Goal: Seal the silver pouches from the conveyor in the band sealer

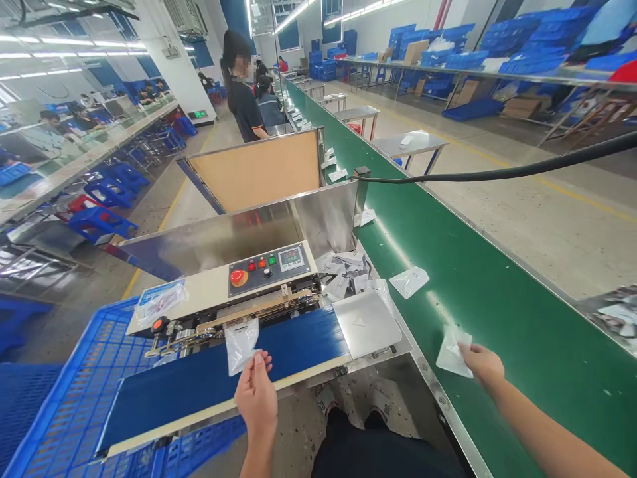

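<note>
My left hand (255, 398) pinches the lower edge of a clear plastic bag (241, 345), holding it upright above the blue belt (223, 385) of a band sealer (271, 269). The bag's top is near the sealer's brass-coloured feed guide (249, 315). My right hand (482, 365) grips a white-backed clear bag (452, 352) just over the green conveyor belt (478, 252). Another packet (409, 282) lies on that belt, up and to the left of my right hand. A loose pile of packets (343, 273) lies beside the sealer's control panel.
A blue plastic crate (74, 398) sits under and left of the sealer. A steel plate (365, 324) lies at the belt's right end. A black cable (497, 169) crosses above the conveyor. Co-workers stand farther along the line; blue crates fill the far shelves.
</note>
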`<state>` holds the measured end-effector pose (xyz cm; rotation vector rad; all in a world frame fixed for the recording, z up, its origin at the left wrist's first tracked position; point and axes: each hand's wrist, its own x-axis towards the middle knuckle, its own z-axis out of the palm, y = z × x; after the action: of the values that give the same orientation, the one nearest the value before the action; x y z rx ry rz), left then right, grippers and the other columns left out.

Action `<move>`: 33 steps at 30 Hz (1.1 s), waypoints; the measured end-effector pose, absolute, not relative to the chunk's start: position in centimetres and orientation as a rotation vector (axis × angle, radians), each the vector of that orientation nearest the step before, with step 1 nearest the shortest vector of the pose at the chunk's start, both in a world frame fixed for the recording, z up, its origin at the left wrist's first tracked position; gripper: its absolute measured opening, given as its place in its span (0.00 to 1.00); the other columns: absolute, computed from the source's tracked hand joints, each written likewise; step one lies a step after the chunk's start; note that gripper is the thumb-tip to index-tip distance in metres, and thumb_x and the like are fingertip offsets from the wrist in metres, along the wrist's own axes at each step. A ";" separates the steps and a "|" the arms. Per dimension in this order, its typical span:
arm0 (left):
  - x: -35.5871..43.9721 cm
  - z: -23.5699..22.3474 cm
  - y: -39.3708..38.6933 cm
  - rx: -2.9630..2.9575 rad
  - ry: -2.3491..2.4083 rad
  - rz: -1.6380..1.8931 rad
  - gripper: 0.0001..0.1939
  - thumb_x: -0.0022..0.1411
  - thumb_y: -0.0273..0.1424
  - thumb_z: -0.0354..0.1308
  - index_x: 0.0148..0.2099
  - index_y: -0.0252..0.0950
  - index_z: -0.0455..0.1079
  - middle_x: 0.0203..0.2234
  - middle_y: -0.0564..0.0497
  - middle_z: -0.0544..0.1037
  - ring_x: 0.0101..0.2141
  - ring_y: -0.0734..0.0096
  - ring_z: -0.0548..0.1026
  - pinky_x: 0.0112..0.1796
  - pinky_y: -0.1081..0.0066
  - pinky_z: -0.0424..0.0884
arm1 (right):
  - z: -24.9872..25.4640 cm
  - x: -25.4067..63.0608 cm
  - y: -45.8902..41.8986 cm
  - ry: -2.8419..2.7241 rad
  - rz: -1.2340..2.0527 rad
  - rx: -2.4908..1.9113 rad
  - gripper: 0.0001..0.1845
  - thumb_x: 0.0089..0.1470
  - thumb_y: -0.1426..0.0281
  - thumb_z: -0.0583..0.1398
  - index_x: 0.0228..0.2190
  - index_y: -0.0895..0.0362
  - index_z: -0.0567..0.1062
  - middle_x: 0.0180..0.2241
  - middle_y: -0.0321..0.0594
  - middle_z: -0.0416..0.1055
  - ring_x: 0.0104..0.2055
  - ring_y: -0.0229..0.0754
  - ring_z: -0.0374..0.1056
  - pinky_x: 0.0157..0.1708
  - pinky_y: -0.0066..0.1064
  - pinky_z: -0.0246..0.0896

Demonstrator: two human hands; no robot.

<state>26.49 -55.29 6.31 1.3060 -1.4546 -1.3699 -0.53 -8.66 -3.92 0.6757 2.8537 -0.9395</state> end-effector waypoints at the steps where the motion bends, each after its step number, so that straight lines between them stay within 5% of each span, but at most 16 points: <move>1: 25.8 6.6 -54.4 1.280 -1.496 -1.406 0.26 0.60 0.52 0.69 0.47 0.34 0.83 0.41 0.42 0.87 0.39 0.56 0.84 0.45 0.58 0.82 | -3.3 -0.2 -9.2 2.802 -0.958 0.673 0.21 0.49 0.53 0.64 0.13 0.50 0.71 0.18 0.51 0.72 0.23 0.57 0.72 0.27 0.45 0.64; 8: 19.3 9.7 -46.0 0.773 -2.014 -1.716 0.18 0.63 0.46 0.71 0.46 0.39 0.87 0.47 0.37 0.87 0.50 0.46 0.82 0.56 0.57 0.76 | 6.5 2.4 -18.3 2.911 -1.463 0.345 0.30 0.53 0.40 0.59 0.34 0.54 0.78 0.33 0.49 0.81 0.35 0.52 0.75 0.39 0.39 0.69; 12: 15.9 11.0 -42.8 0.530 -2.072 -1.847 0.21 0.64 0.43 0.71 0.56 0.41 0.85 0.57 0.38 0.83 0.60 0.42 0.77 0.63 0.55 0.69 | 10.2 5.7 -24.8 2.711 -1.568 -0.118 0.27 0.59 0.42 0.60 0.33 0.53 0.78 0.30 0.41 0.79 0.33 0.46 0.72 0.37 0.33 0.68; 15: 14.9 11.3 -42.8 0.623 -2.012 -1.810 0.20 0.66 0.46 0.68 0.52 0.38 0.85 0.51 0.37 0.85 0.52 0.44 0.81 0.56 0.58 0.74 | 10.4 7.8 -28.2 2.431 -1.623 -0.372 0.26 0.59 0.42 0.62 0.34 0.53 0.81 0.30 0.41 0.79 0.33 0.46 0.73 0.37 0.33 0.69; 19: 15.6 10.7 -44.4 0.790 -1.943 -1.812 0.23 0.68 0.52 0.63 0.45 0.36 0.85 0.40 0.39 0.87 0.40 0.50 0.82 0.42 0.64 0.77 | 9.3 9.1 -30.1 2.110 -1.788 -0.390 0.30 0.61 0.44 0.62 0.49 0.54 0.84 0.43 0.47 0.84 0.45 0.52 0.78 0.47 0.38 0.74; 23: 16.0 8.6 -46.0 0.783 -1.970 -1.902 0.24 0.66 0.51 0.64 0.39 0.35 0.86 0.33 0.42 0.86 0.35 0.54 0.81 0.36 0.67 0.75 | 7.8 8.1 -31.3 2.107 -1.674 -0.345 0.26 0.58 0.46 0.65 0.38 0.56 0.86 0.34 0.44 0.83 0.36 0.49 0.76 0.38 0.36 0.72; 27: 13.8 5.9 -48.0 1.163 -1.593 -2.017 0.22 0.52 0.49 0.75 0.35 0.32 0.85 0.29 0.44 0.85 0.31 0.60 0.79 0.33 0.68 0.74 | 6.4 5.1 -33.4 2.097 -1.672 -0.022 0.21 0.52 0.50 0.67 0.28 0.56 0.81 0.22 0.38 0.76 0.25 0.42 0.70 0.26 0.30 0.65; 33: 11.0 3.8 -51.3 1.315 -1.288 -2.060 0.29 0.43 0.49 0.79 0.37 0.28 0.84 0.28 0.42 0.84 0.25 0.65 0.78 0.30 0.67 0.75 | 6.0 2.2 -38.0 1.973 -1.705 0.213 0.12 0.52 0.61 0.69 0.24 0.55 0.79 0.20 0.38 0.75 0.22 0.40 0.71 0.25 0.28 0.68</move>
<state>10.99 -51.30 3.76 1.3151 -1.2884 -2.0604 2.23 -37.96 5.99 0.2133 1.9729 -1.7052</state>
